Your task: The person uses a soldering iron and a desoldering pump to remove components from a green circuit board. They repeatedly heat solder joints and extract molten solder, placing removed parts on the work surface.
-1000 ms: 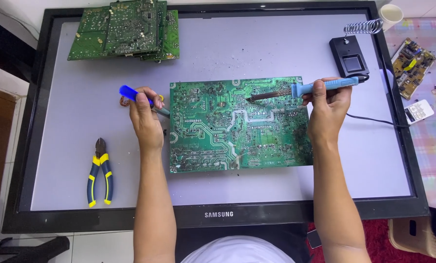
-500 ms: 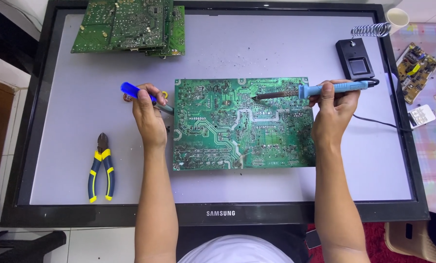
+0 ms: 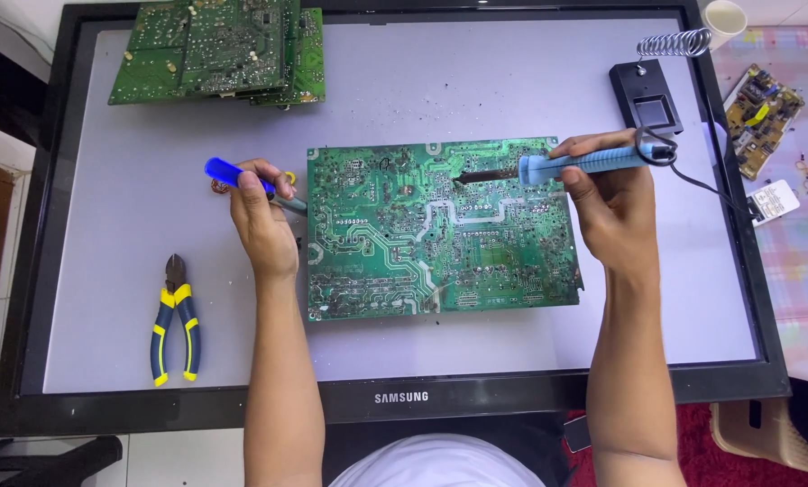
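Circuit board (image 3: 440,225) — cutters (image 3: 175,320) left, board stack (image 3: 219,50) behind.

An electronics repair workbench: circuit boards (image 3: 215,50), soldering iron stand (image 3: 649,95) and cutters (image 3: 175,320) on a flat monitor (image 3: 106,180)

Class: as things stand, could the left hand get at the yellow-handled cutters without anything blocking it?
Probably yes: the left hand holds a blue-handled tool, but only bare surface lies between it and the cutters.
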